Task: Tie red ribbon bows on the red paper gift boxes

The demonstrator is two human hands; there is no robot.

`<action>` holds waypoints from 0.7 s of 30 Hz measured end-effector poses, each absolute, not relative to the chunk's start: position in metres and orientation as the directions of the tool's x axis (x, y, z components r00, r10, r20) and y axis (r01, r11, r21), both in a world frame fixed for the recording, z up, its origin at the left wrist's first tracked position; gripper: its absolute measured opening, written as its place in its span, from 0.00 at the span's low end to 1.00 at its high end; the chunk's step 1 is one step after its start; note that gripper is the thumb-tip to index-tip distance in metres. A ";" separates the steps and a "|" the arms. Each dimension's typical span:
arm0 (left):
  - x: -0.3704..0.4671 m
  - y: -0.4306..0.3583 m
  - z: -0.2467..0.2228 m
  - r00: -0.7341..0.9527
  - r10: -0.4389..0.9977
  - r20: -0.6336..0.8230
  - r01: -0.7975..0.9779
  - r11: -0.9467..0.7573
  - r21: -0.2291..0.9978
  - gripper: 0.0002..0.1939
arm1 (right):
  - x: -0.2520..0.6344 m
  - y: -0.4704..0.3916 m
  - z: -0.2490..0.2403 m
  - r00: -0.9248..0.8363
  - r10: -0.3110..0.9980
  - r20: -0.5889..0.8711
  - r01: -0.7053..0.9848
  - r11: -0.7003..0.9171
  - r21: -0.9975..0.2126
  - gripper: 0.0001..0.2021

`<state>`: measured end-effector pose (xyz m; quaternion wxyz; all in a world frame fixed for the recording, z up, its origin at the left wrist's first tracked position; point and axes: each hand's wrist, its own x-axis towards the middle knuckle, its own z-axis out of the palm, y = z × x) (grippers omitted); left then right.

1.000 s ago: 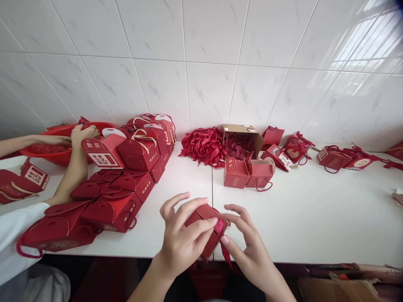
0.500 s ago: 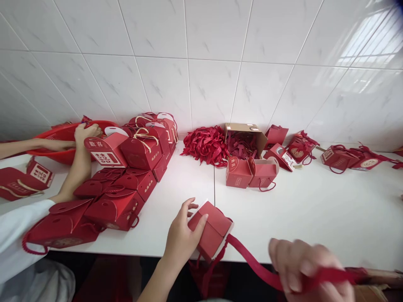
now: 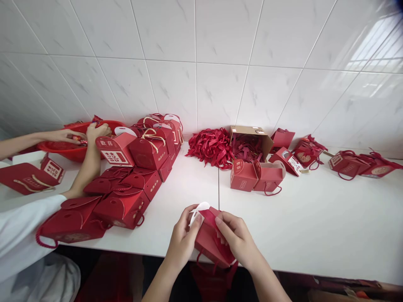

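Note:
Near the table's front edge, a small red box (image 3: 209, 242) is tilted between my two hands. My left hand (image 3: 184, 235) grips its left end, the thumb beside a white rounded flap (image 3: 199, 209). Closed at the box's upper right side, my right hand (image 3: 236, 235) presses a dark red ribbon (image 3: 222, 245) with thumb and fingers. The ribbon lies across the box, and an end hangs below it. A red cord handle droops under the box's lower side. The fingertips behind the box are partly hidden.
Stacked red gift boxes (image 3: 121, 205) fill the left. Another person's hands (image 3: 96, 132) work at a red basin (image 3: 75, 156). Behind are a ribbon pile (image 3: 210, 147), a cardboard box (image 3: 267, 144) and two red boxes (image 3: 244, 176); more boxes (image 3: 349, 163) stand right.
My right hand has come in from the lower right and brought the ribbon onto the box. The box has turned slightly, showing its white flap. The other person's far hand has lifted small packets.

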<state>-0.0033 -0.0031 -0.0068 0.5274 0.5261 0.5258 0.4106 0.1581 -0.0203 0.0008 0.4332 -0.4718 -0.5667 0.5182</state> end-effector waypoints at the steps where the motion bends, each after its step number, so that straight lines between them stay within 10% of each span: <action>1: -0.004 -0.004 -0.006 0.118 0.986 -0.121 0.120 0.107 0.987 0.22 | 0.159 -0.021 0.002 -0.201 0.980 -0.007 0.110 0.015 -0.994 0.19; 21: -0.003 -0.011 -0.009 0.128 0.988 -0.081 0.166 0.059 0.984 0.23 | 0.156 -0.020 0.007 -0.172 0.985 -0.018 0.269 0.030 -0.963 0.17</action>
